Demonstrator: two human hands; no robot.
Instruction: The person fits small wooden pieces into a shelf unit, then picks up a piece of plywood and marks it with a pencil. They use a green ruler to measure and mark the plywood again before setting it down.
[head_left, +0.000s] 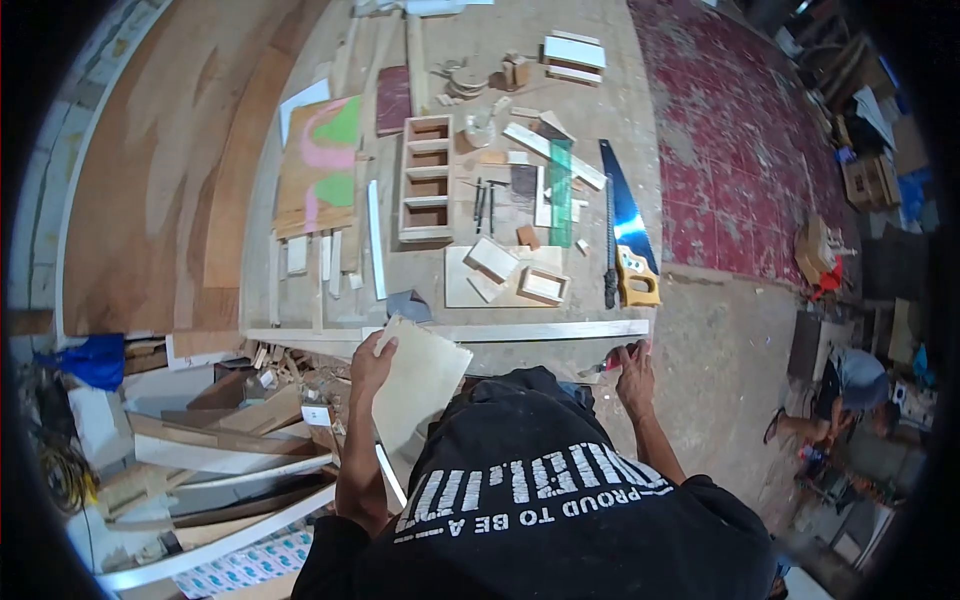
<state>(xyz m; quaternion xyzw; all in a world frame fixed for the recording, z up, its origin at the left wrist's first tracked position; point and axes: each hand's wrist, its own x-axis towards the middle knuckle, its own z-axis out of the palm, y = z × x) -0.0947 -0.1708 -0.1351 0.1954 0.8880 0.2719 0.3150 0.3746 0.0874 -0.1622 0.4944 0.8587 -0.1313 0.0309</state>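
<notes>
My left hand (372, 366) grips the upper left edge of a thin pale board (420, 385), thumb on its face. The board tilts near my body, its lower part partly hidden behind my black shirt. At the bench's front right corner, my right hand (636, 375) is closed around a small red-handled tool (611, 360) with a pale tip; its kind is too small to make out. Just ahead of both hands, a long white strip (540, 330) runs along the bench's front edge. A grey scrap piece (408, 305) lies beyond my left hand.
On the bench are a compartmented wooden box (427, 236), a handsaw (628, 225), a green ruler (560, 195), small box parts (543, 285) and a painted board (318, 165). Offcuts (230, 440) pile up at left. Another person (850, 385) crouches at far right.
</notes>
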